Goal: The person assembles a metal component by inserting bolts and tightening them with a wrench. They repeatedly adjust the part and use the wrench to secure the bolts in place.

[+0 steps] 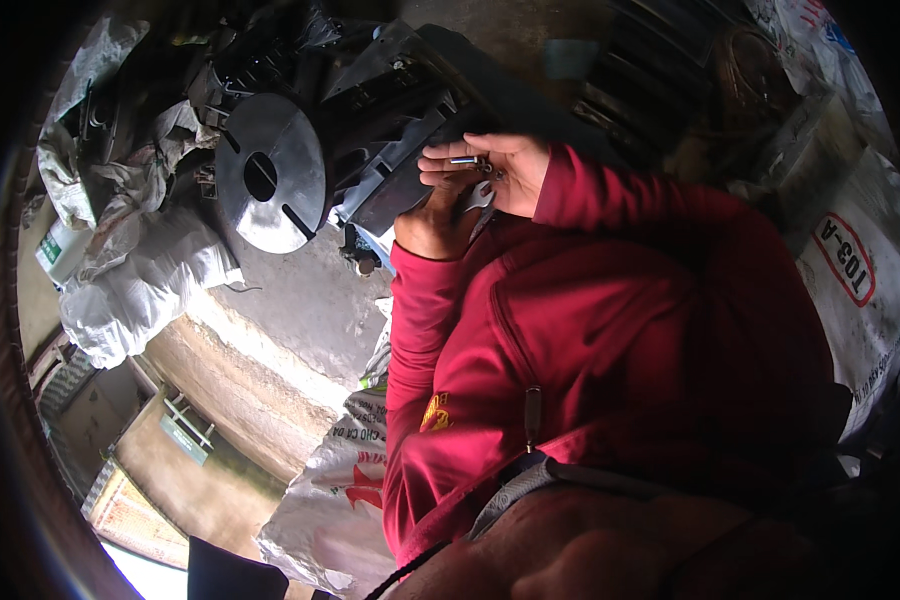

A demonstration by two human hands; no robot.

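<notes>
At upper centre, your right hand [518,172] lies palm-up, fingers extended, under small metal fasteners [465,160]. The open-end wrench [480,195] sits beside your left hand [432,228], whose grip I cannot tell. Best cup that palm, preventing spills.

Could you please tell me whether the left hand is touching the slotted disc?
Apart: the head view shows a plain gap, with metal parts between the disc's edge and the left hand.
</notes>
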